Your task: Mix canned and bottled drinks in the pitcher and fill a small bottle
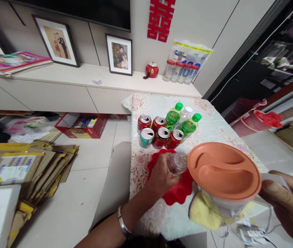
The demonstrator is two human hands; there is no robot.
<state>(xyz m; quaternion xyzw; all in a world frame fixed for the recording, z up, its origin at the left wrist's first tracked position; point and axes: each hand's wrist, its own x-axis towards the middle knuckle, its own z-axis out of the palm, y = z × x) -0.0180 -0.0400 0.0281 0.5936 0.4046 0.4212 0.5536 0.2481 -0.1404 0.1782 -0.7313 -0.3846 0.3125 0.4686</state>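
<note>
We note one round, plain orange plastic lid (224,168); one scalloped, solid red dish (178,195); one soft yellow cloth (203,214); one pale-blue tablecloth (220,120), patterned with pink flowers.

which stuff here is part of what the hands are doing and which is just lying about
In use:
- clear container, in the left hand
- orange-lidded jug, held by the right hand
- red dish, below the left hand, probably

Lying about, seemingly:
- cans
- green-capped bottles
- yellow cloth
- cardboard
- red pot
</note>
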